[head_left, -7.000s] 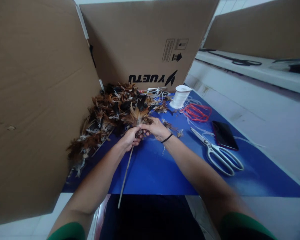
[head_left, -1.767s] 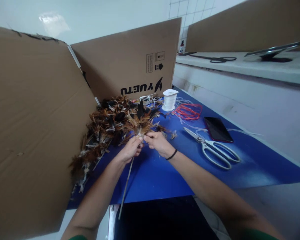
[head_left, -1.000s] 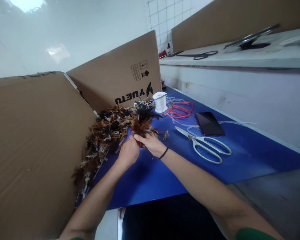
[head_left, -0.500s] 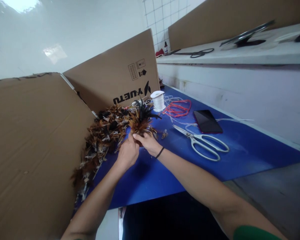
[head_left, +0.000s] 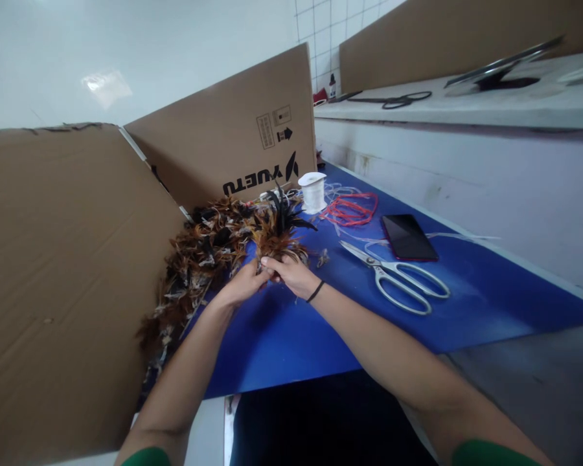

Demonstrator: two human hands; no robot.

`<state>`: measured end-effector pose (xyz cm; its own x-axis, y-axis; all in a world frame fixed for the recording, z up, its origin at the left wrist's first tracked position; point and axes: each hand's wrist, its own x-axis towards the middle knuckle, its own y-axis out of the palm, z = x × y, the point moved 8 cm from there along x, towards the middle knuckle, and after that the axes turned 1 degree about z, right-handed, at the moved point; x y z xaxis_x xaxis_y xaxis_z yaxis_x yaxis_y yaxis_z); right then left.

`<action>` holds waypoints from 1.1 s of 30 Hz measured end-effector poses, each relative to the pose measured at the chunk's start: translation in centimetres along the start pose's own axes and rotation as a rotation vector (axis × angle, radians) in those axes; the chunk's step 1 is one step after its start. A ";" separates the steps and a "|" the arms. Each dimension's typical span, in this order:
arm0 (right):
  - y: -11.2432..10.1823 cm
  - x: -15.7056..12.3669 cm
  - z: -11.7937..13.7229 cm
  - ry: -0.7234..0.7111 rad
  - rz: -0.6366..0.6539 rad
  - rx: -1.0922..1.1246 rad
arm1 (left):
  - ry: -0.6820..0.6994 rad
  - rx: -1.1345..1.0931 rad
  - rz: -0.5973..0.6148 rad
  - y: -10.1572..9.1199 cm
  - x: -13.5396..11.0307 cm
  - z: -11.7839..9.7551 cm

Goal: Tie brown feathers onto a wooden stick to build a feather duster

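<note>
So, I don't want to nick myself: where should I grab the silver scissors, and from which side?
Best by the looped handles, likely from the near right: the silver scissors lie flat on the blue table, loops toward that side, blades pointing far left.

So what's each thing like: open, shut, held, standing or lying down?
Left hand: closed on feather bunch.
Right hand: closed on feather bunch.
Feather bunch: held, feathers fanned out.
Silver scissors: lying, blades seemingly closed.
Phone: lying, screen dark.
White spool: standing upright.
Red cord: loosely looped.
Feather pile: heaped.
</note>
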<state>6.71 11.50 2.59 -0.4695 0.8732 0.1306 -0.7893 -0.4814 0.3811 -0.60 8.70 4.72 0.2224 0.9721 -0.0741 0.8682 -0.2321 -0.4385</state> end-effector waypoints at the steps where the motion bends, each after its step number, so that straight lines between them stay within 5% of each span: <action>1: -0.2 0.1 -0.2 0.004 -0.012 -0.001 | 0.007 0.002 0.000 0.1 0.1 0.2; 18: -1.1 -0.4 -1.5 0.056 -0.178 -0.137 | -0.093 0.149 -0.171 -0.9 -0.1 2.3; 27: -0.2 -0.3 -0.7 0.097 0.032 -0.162 | -0.270 -0.264 -0.026 -0.4 -1.5 3.8; 30: -3.0 0.4 0.8 0.096 -0.061 -0.216 | -0.287 -0.392 -0.064 -1.8 -1.7 4.0; 33: -8.3 0.8 3.4 -0.005 -0.374 -0.553 | -0.294 -0.522 -0.073 -3.0 -1.4 4.7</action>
<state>14.23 16.44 2.63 -0.1238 0.9887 0.0851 -0.9859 -0.1128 -0.1235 -5.60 8.15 1.93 0.0869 0.9373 -0.3375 0.9961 -0.0780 0.0401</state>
